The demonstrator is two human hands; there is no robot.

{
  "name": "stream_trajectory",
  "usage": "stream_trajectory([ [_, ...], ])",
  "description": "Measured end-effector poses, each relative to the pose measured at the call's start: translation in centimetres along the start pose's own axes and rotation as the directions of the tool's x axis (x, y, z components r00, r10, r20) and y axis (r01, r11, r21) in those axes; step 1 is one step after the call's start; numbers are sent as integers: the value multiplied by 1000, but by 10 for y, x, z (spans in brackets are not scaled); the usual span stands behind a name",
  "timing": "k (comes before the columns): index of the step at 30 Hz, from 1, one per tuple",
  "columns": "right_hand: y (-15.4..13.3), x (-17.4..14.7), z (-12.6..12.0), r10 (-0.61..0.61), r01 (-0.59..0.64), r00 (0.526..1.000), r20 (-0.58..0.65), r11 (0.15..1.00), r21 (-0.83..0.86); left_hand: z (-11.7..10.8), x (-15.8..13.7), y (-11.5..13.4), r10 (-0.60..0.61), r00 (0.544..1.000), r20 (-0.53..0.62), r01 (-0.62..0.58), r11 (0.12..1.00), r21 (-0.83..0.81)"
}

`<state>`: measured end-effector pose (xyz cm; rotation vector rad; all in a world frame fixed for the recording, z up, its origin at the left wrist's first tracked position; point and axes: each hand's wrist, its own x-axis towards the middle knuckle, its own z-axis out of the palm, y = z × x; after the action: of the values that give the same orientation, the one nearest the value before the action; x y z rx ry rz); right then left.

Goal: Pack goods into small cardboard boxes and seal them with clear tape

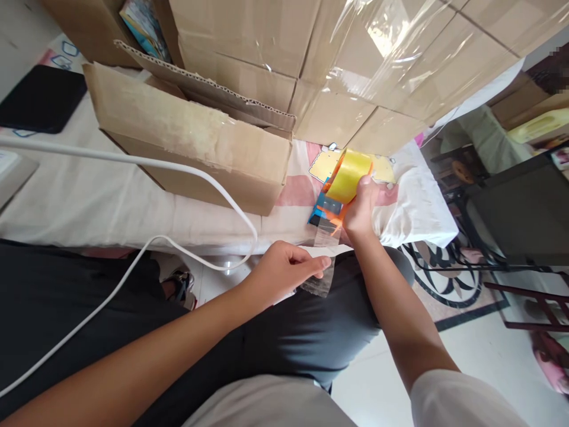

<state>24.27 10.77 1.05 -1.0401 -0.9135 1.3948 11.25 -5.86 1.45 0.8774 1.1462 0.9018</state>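
Note:
My right hand (361,210) is wrapped round a tape dispenser (331,204) with an orange and blue body and a yellow roll of tape (349,176). From it a strip of clear tape (322,281) hangs down toward my lap. My left hand (291,267) pinches that strip between thumb and fingers, a little below the dispenser. An open cardboard box (195,139) with a raised flap stands on the cloth-covered table to the left of the dispenser. Its inside is mostly hidden.
Stacked cartons (355,65) wrapped in shiny clear film rise behind the box. A white cable (195,172) loops across the table edge and over my lap. A black flat object (43,98) lies at left. A dark chair-like frame (520,207) stands at right.

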Motion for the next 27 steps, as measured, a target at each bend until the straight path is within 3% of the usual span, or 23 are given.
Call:
stream_trajectory([
  [4,-4,-6,5,-84,89,993,78,994,-67,2,1,-7,20,1000,-1,-20,1000,7],
  [17,2,0,9,-222,226,964,145,974,-17,-8,7,-5,-2,999,-50,8,992,123],
  [22,4,-1,8,-238,240,967,95,971,-14,-10,12,-10,-63,995,-72,75,981,179],
  [27,1,-3,9,-300,308,945,128,950,-47,-8,7,-1,-53,992,-113,74,979,192],
])
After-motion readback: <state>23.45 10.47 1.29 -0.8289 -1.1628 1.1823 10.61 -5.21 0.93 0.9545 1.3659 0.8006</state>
